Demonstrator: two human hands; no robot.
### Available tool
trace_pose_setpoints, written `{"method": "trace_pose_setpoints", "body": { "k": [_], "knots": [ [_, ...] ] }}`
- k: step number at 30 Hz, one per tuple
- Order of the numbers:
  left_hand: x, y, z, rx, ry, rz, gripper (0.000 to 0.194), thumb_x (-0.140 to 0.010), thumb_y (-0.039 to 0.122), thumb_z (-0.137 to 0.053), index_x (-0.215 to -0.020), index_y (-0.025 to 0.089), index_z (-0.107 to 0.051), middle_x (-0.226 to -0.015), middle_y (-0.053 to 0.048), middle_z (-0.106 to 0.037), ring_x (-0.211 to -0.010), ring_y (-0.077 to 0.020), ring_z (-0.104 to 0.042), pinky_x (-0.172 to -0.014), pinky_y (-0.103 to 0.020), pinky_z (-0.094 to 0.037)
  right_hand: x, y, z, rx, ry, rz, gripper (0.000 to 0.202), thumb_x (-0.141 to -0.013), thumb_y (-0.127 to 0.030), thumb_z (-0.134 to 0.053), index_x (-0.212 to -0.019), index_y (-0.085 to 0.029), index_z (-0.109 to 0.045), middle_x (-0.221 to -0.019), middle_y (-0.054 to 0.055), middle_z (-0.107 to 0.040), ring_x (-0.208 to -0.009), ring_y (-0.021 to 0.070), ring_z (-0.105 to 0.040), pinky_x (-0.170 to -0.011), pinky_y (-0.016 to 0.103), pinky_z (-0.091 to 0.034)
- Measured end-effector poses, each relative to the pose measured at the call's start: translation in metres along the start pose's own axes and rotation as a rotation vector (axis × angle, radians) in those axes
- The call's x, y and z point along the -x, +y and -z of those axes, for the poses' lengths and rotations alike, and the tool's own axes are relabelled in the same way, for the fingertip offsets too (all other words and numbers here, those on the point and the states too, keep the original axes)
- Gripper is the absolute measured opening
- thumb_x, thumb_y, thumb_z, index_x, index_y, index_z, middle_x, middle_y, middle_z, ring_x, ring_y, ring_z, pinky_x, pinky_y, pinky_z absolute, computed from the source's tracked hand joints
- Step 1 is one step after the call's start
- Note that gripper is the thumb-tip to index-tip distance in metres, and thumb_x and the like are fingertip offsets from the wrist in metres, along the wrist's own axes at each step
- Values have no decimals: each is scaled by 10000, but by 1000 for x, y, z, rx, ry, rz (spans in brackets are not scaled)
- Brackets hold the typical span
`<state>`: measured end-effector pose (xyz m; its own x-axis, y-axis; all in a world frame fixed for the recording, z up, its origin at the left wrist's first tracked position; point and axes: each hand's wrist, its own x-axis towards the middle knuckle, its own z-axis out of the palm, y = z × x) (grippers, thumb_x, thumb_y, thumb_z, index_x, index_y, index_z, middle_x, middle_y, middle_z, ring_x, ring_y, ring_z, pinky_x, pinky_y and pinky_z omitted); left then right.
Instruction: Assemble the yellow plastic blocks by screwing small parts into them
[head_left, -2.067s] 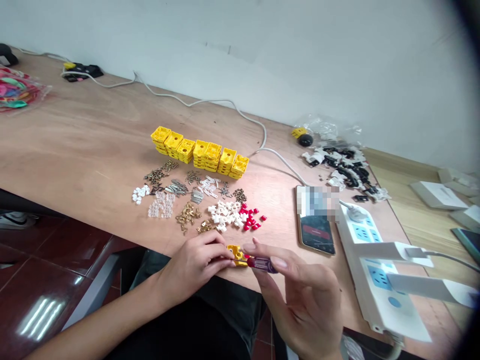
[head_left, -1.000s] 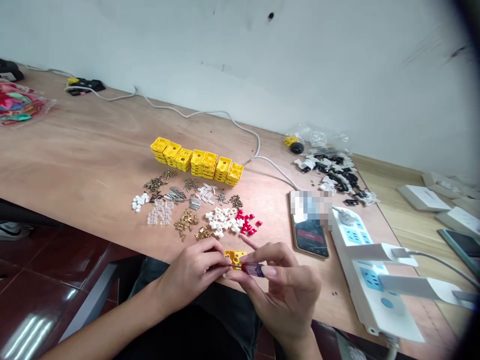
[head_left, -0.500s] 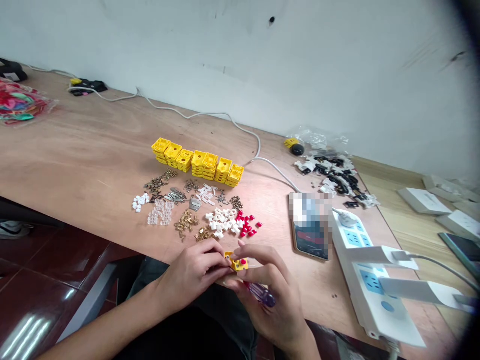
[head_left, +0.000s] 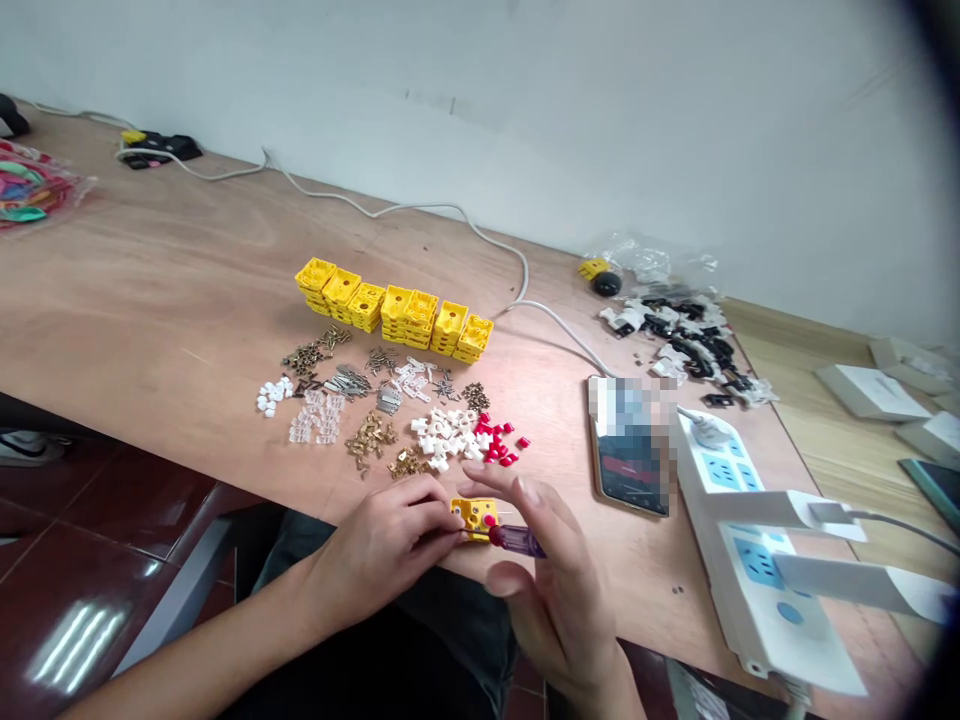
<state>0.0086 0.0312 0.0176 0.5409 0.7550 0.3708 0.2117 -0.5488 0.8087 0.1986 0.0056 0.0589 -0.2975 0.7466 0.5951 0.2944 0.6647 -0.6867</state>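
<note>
head view: a yellow housing [head_left: 475,512] with a red cap [head_left: 490,520] in it sits at the bench's [head_left: 180,310] front edge. the left hand [head_left: 394,530] pinches its left end in a narrow grip, fingertips by the shaft of a purple screwdriver [head_left: 517,541]. the right hand [head_left: 562,580] has a wide grip, thumb and fingers spread about the handle. beyond lie brass parts [head_left: 371,438] and white fittings [head_left: 450,434]; stacked housings [head_left: 409,315] stand toward the back edge.

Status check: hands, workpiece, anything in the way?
Left hand at left edge of yellow block. Right hand open around purple screwdriver. White pieces and red pieces just beyond, apparently not blocking.
</note>
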Motion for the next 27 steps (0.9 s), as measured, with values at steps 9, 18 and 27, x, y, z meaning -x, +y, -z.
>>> {"method": "trace_pose_setpoints", "body": {
  "k": [9,18,27],
  "knots": [
    [-1,4,3,-25,-5,-6,132,-1020,163,-573,-953,135,-683,-931,-64,-663,-842,-161,-648,-755,-254,-552,-7,-12,1,79,188,12,510,-914,-49,-685,-1357,-297,-633,-961,14,-733,-855,162,-764,-763,315,-692],
    [-2,4,3,-18,-17,-2,149,-1030,181,-562,-967,123,-684,-944,-73,-669,-851,-166,-648,-773,-260,-554,-6,-11,3,-3,87,4,395,-950,-37,-586,-1297,-222,-627,-1141,80,-741,-1011,193,-767,-787,334,-696],
    [-1,5,4,-11,-41,34,123,-1015,168,-590,-982,133,-704,-958,-69,-668,-859,-166,-650,-780,-261,-552,-6,-14,6,-16,221,-52,399,-809,20,-701,-1079,-259,-611,-1063,38,-716,-920,198,-768,-714,354,-698]
  ]
}}
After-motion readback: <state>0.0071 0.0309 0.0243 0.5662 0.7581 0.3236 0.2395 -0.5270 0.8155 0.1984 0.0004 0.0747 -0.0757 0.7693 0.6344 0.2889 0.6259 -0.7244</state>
